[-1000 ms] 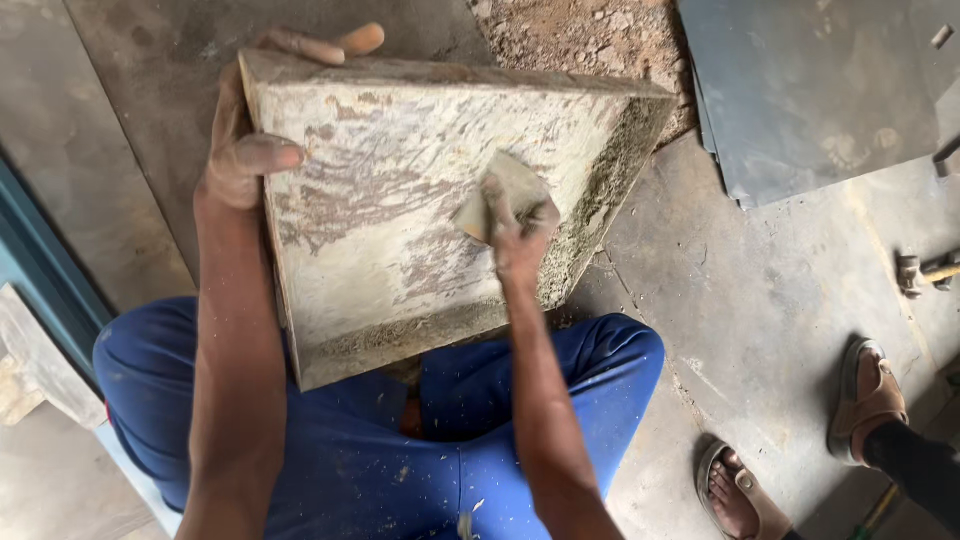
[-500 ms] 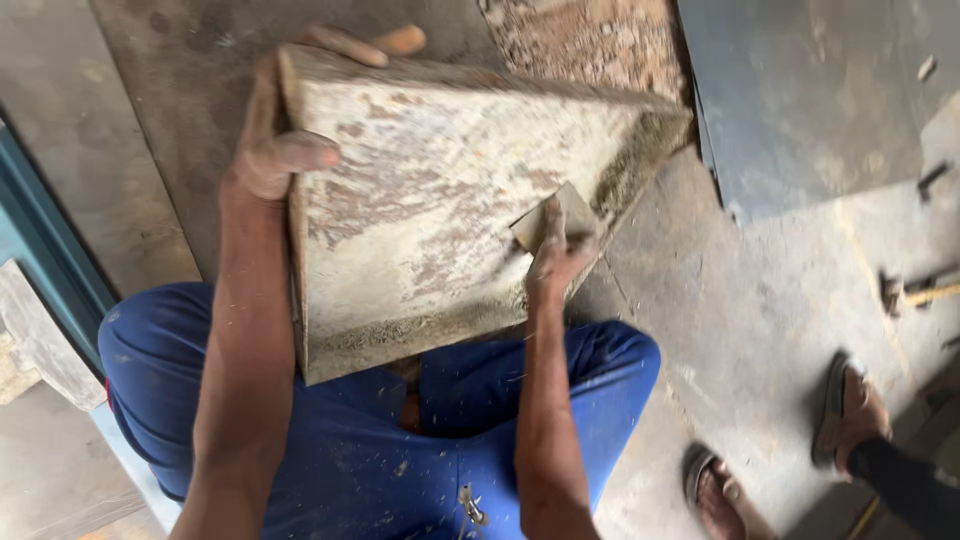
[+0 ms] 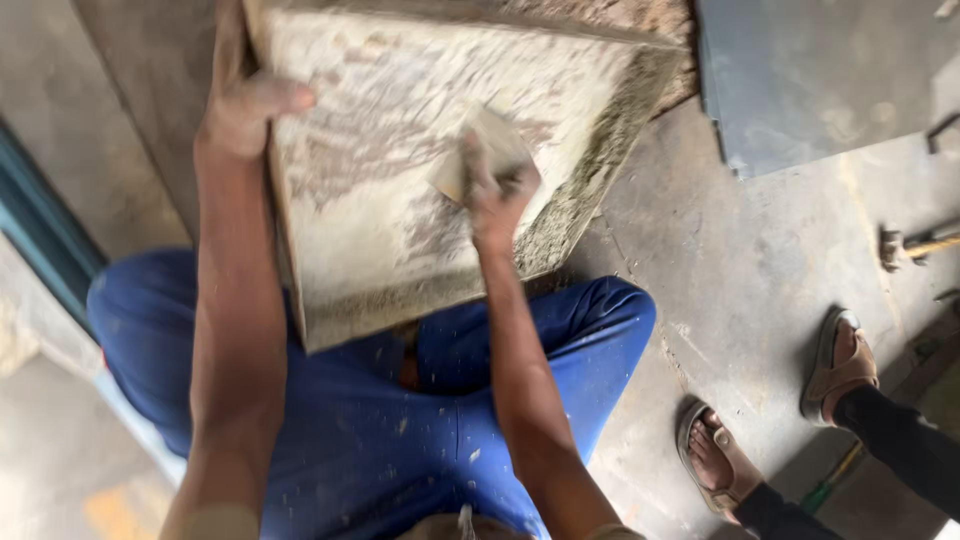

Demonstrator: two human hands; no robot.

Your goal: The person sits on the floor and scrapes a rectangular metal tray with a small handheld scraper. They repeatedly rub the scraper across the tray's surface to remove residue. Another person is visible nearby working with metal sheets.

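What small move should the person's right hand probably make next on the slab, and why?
Probably draw the right hand and its small scraper down toward the slab's lower part, where a rough, crusted band shows near the bottom edge. The left hand grips the left edge, steadying it.

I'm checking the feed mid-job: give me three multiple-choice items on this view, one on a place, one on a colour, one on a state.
1. Where does the left hand grip the slab?
A. its left edge
B. its bottom edge
C. not touching it

2. What colour are the trousers?
A. grey
B. blue
C. green

3. What is the right hand doing?
A. hanging free
B. resting on the floor
C. pressing a small flat pad to the slab's face

Answers: 1 A, the thumb hooks over the left edge. 2 B, both legs show blue. 3 C, fingers pin the pad against the pale face.
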